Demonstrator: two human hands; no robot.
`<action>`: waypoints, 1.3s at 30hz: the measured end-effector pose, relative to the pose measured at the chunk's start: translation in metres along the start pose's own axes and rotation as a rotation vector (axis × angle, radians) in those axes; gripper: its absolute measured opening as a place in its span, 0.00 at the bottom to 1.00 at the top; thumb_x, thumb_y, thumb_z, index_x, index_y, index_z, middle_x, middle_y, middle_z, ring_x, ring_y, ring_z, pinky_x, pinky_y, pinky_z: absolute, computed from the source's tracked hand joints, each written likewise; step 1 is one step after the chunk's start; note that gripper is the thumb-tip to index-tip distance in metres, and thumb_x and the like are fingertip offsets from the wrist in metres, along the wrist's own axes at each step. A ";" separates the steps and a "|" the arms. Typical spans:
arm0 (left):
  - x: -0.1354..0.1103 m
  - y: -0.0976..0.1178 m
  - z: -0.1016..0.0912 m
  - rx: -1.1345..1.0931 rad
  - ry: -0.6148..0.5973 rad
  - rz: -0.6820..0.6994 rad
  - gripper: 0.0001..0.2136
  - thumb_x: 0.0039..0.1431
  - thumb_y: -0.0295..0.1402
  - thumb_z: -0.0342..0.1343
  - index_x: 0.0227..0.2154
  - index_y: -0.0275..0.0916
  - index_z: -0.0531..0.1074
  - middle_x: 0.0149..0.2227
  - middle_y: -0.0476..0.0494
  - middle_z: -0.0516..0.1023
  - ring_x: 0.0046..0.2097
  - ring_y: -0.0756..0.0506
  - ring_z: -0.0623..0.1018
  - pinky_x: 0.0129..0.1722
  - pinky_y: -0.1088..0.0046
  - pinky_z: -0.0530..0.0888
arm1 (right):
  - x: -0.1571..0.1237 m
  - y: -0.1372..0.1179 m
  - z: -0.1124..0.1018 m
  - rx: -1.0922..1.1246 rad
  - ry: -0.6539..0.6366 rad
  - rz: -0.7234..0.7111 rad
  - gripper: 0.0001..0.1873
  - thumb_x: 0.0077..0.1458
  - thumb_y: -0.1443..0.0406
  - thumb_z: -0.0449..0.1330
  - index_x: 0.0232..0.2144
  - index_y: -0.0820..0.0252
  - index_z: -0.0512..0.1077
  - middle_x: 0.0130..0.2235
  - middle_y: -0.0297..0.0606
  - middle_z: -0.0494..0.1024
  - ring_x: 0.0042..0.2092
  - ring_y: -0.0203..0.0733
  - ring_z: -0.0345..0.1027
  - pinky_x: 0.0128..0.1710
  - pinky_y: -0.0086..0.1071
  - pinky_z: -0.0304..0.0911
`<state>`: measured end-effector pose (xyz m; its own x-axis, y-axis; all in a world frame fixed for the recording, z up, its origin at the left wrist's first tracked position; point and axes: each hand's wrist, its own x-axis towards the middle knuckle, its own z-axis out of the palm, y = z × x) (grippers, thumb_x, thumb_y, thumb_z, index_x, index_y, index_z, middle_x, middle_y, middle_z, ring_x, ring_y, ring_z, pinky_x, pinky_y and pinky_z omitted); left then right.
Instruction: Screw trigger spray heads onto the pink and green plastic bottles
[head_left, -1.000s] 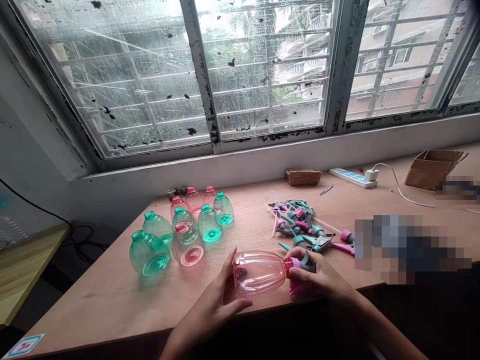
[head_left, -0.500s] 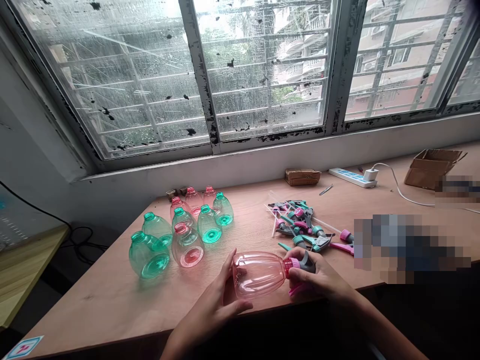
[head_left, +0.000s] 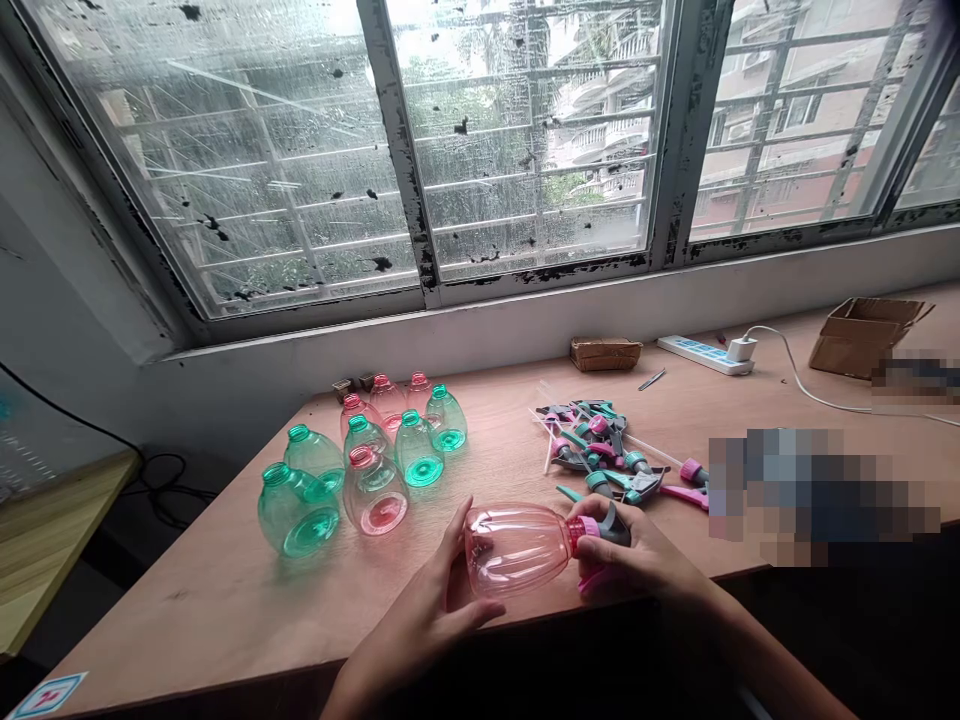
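Note:
A clear red spray bottle (head_left: 517,550) lies sideways between my two hands over the table's front edge. My left hand (head_left: 442,590) cups its base, with fingers behind and thumb beneath. Around the neck, my right hand (head_left: 630,550) grips the spray head (head_left: 592,530), which has a pink collar, a grey body and a pink trigger partly hidden by the fingers. Just behind lies a heap of loose spray heads (head_left: 600,445) in grey, pink and teal, some with clear dip tubes. To the left stand several green bottles (head_left: 300,515) and red bottles (head_left: 375,495) without spray heads.
A brown cardboard box (head_left: 605,354), a white power strip (head_left: 705,355) with a plugged-in charger, and an open carton (head_left: 862,335) stand along the back. A white cable runs right. A blurred-out patch (head_left: 817,490) covers the right side. Windows (head_left: 525,130) rise behind the table.

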<state>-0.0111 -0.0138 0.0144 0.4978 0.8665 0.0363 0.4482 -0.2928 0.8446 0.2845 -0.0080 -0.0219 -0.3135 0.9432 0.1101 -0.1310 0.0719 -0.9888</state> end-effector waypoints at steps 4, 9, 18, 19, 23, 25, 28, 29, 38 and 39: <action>0.001 -0.002 0.000 -0.009 -0.007 0.006 0.46 0.60 0.34 0.63 0.70 0.54 0.35 0.69 0.41 0.60 0.66 0.39 0.66 0.67 0.54 0.58 | 0.001 0.002 -0.001 -0.006 0.001 -0.005 0.20 0.55 0.55 0.69 0.43 0.60 0.68 0.35 0.37 0.79 0.33 0.41 0.74 0.34 0.33 0.68; 0.002 -0.003 0.000 -0.024 -0.019 0.013 0.46 0.60 0.34 0.62 0.70 0.56 0.34 0.70 0.41 0.58 0.65 0.39 0.67 0.67 0.53 0.58 | -0.001 -0.001 0.000 -0.022 0.003 -0.003 0.21 0.54 0.55 0.69 0.42 0.60 0.68 0.34 0.36 0.79 0.33 0.41 0.74 0.33 0.32 0.68; 0.001 -0.002 0.000 -0.036 -0.012 0.017 0.46 0.60 0.33 0.62 0.70 0.55 0.35 0.70 0.41 0.57 0.65 0.38 0.66 0.67 0.53 0.58 | -0.001 -0.004 0.001 -0.021 0.016 0.017 0.22 0.53 0.54 0.69 0.42 0.59 0.68 0.32 0.35 0.79 0.32 0.43 0.74 0.34 0.34 0.67; 0.001 -0.002 0.000 -0.035 -0.015 0.016 0.46 0.60 0.33 0.62 0.70 0.55 0.35 0.70 0.41 0.56 0.65 0.38 0.66 0.67 0.53 0.58 | 0.000 -0.004 0.001 -0.021 0.014 0.018 0.22 0.53 0.54 0.69 0.42 0.59 0.68 0.32 0.35 0.79 0.32 0.43 0.74 0.34 0.34 0.67; 0.002 -0.002 -0.001 -0.030 -0.027 0.016 0.46 0.60 0.32 0.62 0.70 0.54 0.34 0.70 0.41 0.56 0.65 0.39 0.67 0.67 0.53 0.59 | 0.000 -0.003 0.001 -0.015 0.013 0.020 0.22 0.54 0.54 0.69 0.42 0.59 0.68 0.32 0.35 0.79 0.32 0.42 0.75 0.34 0.33 0.67; 0.002 -0.001 -0.001 -0.028 -0.025 0.017 0.46 0.60 0.32 0.62 0.70 0.54 0.34 0.70 0.41 0.56 0.65 0.38 0.66 0.67 0.53 0.58 | -0.001 -0.003 0.001 -0.008 0.015 0.022 0.21 0.54 0.54 0.69 0.42 0.59 0.68 0.33 0.35 0.79 0.32 0.42 0.75 0.34 0.32 0.68; 0.002 -0.002 -0.001 -0.019 -0.023 0.015 0.46 0.60 0.32 0.62 0.70 0.54 0.35 0.71 0.41 0.55 0.66 0.39 0.65 0.67 0.53 0.58 | -0.001 -0.004 0.002 -0.003 0.018 0.021 0.21 0.53 0.54 0.69 0.42 0.59 0.68 0.33 0.34 0.79 0.32 0.41 0.75 0.33 0.32 0.68; 0.002 -0.002 -0.001 -0.016 -0.026 0.015 0.46 0.60 0.32 0.62 0.70 0.54 0.35 0.71 0.41 0.55 0.66 0.39 0.65 0.67 0.53 0.57 | -0.002 -0.005 0.002 -0.002 0.019 0.019 0.21 0.53 0.54 0.70 0.42 0.59 0.68 0.33 0.34 0.79 0.32 0.41 0.75 0.33 0.32 0.69; 0.002 -0.005 -0.002 -0.038 -0.034 0.020 0.47 0.59 0.33 0.63 0.70 0.53 0.35 0.71 0.40 0.54 0.67 0.37 0.63 0.68 0.52 0.57 | -0.002 -0.005 0.003 0.012 0.027 0.024 0.22 0.52 0.53 0.70 0.42 0.59 0.69 0.33 0.36 0.79 0.31 0.43 0.75 0.32 0.35 0.71; 0.002 -0.005 -0.002 -0.036 -0.034 0.018 0.47 0.59 0.33 0.63 0.70 0.53 0.35 0.71 0.40 0.54 0.67 0.37 0.63 0.68 0.52 0.57 | -0.002 -0.005 0.003 0.013 0.023 0.022 0.22 0.52 0.53 0.70 0.42 0.59 0.69 0.33 0.36 0.79 0.31 0.43 0.75 0.32 0.35 0.71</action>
<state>-0.0137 -0.0095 0.0112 0.5304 0.8470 0.0344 0.4124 -0.2933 0.8625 0.2833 -0.0114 -0.0170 -0.2950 0.9517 0.0855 -0.1365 0.0466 -0.9895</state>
